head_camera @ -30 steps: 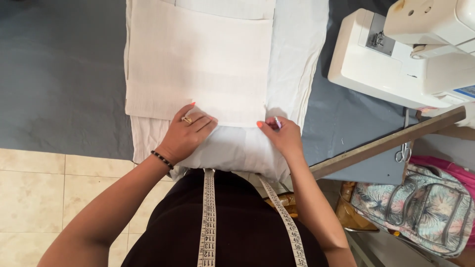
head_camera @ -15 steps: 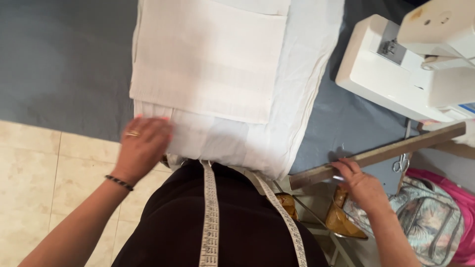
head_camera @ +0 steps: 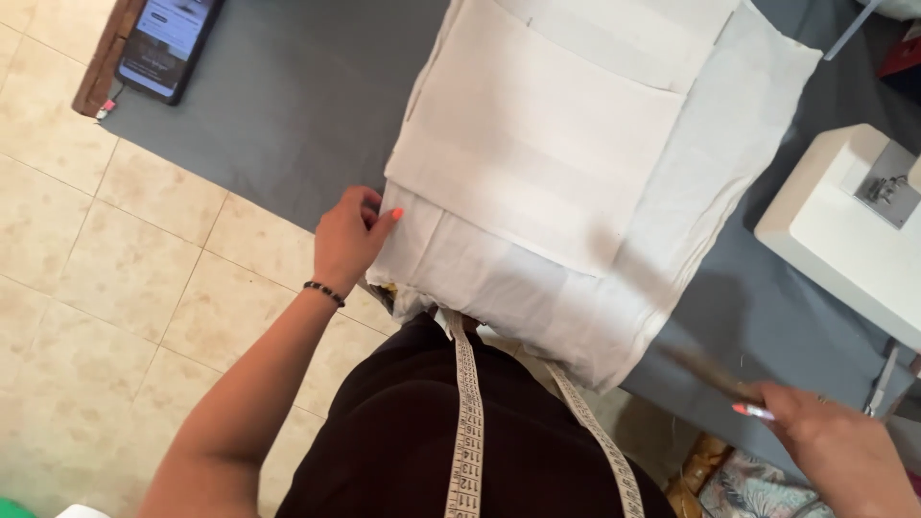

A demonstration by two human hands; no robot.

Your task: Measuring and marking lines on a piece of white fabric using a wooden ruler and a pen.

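A stack of folded white fabric (head_camera: 566, 163) lies on a grey table top (head_camera: 288, 105), its near end hanging over the edge against my body. My left hand (head_camera: 347, 242) is at the fabric's left near corner, thumb on the cloth and fingers curled at its edge. My right hand (head_camera: 833, 451) is low on the right, below the table edge, pinching a thin brown object (head_camera: 710, 374) that is too blurred to identify. A cream measuring tape (head_camera: 468, 422) hangs from my neck over my black top.
A white sewing machine (head_camera: 844, 240) stands on the table at the right. A dark phone (head_camera: 171, 43) lies at the table's far left corner. Beige floor tiles (head_camera: 106, 288) spread to the left. A patterned bag (head_camera: 748, 484) sits below my right hand.
The view has tilted and swung left. My left hand moved up to the fabric's left corner. My right hand left the wooden bar and now holds a thin brown object.
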